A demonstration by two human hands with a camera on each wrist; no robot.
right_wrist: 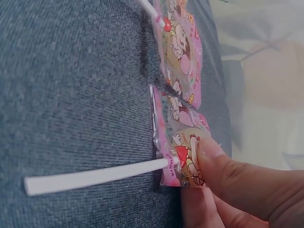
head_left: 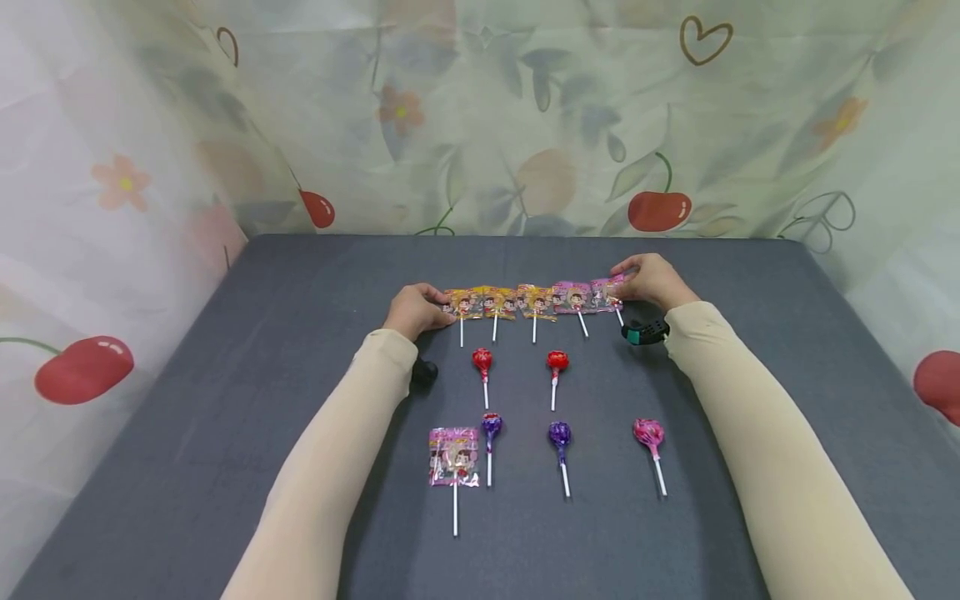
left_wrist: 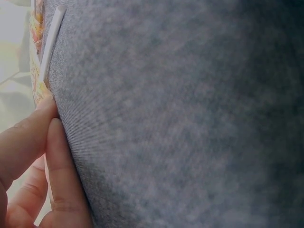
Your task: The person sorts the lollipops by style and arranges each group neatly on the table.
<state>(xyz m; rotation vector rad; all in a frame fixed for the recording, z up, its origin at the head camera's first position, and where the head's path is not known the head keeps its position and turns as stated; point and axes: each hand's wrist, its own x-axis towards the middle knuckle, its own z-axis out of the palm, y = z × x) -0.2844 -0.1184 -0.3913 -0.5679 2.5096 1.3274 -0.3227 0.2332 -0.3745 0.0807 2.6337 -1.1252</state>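
A row of flat wrapped lollipops lies across the far part of the table. Its left part has three yellow wrappers, one being the middle lollipop (head_left: 536,302); two pink ones follow on the right. My left hand (head_left: 416,311) pinches the outer edge of the leftmost yellow lollipop (head_left: 467,303) between thumb and finger; its white stick (left_wrist: 52,42) shows in the left wrist view. With thumb and fingers, my right hand (head_left: 651,282) grips the rightmost pink lollipop (right_wrist: 183,156), whose stick points toward me. Beside it lies the other pink lollipop (head_left: 574,297).
Nearer me lie two red ball lollipops (head_left: 482,360), two purple ones (head_left: 559,433) and a pink ball lollipop (head_left: 648,432). A flat pink-wrapped lollipop (head_left: 453,457) lies at front left. Behind the dark table (head_left: 225,375) hangs a patterned curtain (head_left: 480,117).
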